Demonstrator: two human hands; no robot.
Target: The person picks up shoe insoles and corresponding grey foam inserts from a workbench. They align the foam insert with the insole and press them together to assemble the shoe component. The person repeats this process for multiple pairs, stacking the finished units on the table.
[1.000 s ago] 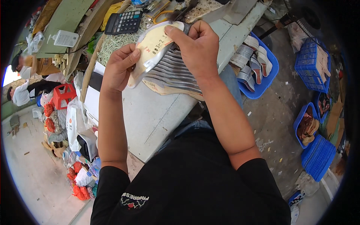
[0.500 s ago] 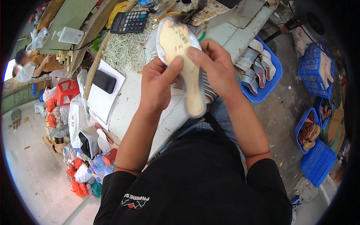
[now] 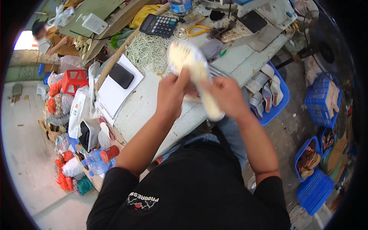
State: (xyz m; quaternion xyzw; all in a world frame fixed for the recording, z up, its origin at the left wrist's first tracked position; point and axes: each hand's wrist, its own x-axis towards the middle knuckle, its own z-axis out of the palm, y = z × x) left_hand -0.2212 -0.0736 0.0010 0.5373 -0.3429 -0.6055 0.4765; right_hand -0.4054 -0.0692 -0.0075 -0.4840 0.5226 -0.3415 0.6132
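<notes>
A long cream insole (image 3: 188, 58) with a white rim is held up over the table, its wide end away from me and its narrow end towards my body. Motion blurs it, so its surface marks cannot be read. My left hand (image 3: 171, 94) is closed on its left edge, thumb lying on the cream face. On the opposite side, my right hand (image 3: 229, 96) grips around the narrower middle, its fingertips smeared by movement. Beyond the insole, a greyish bundle (image 3: 211, 48) lies on the worktable (image 3: 143, 122).
A tangle of thin pale cords (image 3: 147, 51), a calculator (image 3: 158, 25) and yellow-handled pliers (image 3: 198, 30) lie further back. At left, a black phone (image 3: 122, 75) rests on white paper (image 3: 132, 88). A blue basin (image 3: 281, 103) of shoe parts stands at right.
The insole and both hands have shifted slightly right, and the insole is tilted more. My right hand has slid down towards its narrow part. The whole view has turned a little.
</notes>
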